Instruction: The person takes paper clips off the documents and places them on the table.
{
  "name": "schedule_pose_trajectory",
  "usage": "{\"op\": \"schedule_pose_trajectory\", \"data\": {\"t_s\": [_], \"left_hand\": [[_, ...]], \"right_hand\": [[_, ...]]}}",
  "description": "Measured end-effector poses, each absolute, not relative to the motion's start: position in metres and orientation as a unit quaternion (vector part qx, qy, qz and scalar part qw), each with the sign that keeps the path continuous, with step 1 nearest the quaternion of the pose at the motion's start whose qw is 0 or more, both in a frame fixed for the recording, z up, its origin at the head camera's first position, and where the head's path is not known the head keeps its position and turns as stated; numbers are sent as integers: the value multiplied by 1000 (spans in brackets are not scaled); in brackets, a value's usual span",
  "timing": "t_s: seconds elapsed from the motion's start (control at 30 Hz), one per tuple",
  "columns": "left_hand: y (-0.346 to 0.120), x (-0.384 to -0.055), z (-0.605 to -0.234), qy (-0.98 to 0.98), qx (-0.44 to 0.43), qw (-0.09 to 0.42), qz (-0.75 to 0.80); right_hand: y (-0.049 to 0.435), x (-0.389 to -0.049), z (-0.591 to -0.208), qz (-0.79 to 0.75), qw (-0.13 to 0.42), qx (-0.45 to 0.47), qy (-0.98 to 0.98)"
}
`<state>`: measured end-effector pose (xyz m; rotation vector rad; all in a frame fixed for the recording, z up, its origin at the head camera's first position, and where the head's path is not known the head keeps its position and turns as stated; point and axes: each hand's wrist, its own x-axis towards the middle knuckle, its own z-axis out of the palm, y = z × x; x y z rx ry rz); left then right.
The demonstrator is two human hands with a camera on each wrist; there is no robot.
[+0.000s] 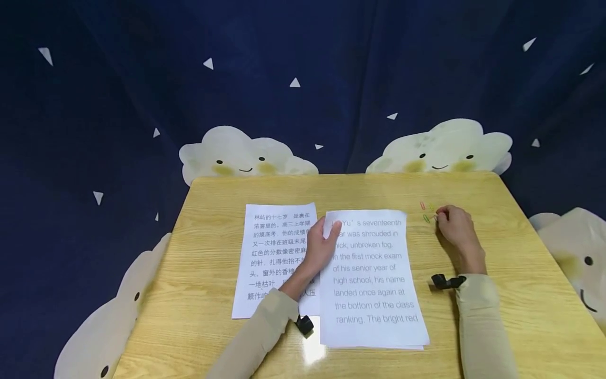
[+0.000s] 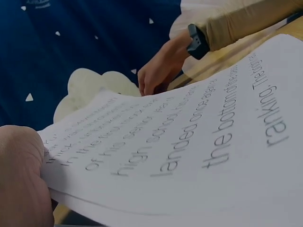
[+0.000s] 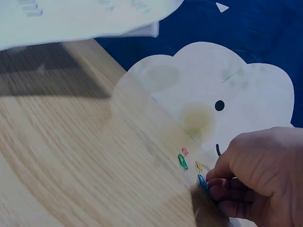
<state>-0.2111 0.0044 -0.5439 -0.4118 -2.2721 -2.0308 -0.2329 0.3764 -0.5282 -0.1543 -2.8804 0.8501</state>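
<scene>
My left hand [image 1: 319, 250] grips the left edge of a small stack of printed English sheets [image 1: 371, 273], thumb on top. The left wrist view shows the sheets [image 2: 189, 142] raised and slightly bowed, with more than one paper edge. Over at the right, my right hand [image 1: 456, 226] is down at the table, its curled fingers pinching a blue paper clip [image 3: 202, 182]. Close by lie a green paper clip [image 3: 182, 161], a yellow paper clip [image 3: 199, 166] and a pink paper clip [image 3: 185, 151].
Sheets with Chinese text [image 1: 272, 252] lie on the wooden table [image 1: 208, 237], partly covered by my left forearm. Behind the table hangs a dark blue curtain [image 1: 331, 105] with white triangles and cloud shapes. Each wrist carries a black camera [image 1: 445, 281].
</scene>
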Motion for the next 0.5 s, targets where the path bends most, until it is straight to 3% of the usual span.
{"op": "schedule_pose_trajectory", "data": {"t_s": [0.2, 0.5], "left_hand": [[4, -220, -544, -749, -109, 23, -653], [8, -230, -542, -772, -88, 33, -629]], "right_hand": [[376, -229, -536, 284, 86, -51, -954], [379, -222, -557, 351, 185, -54, -916]]}}
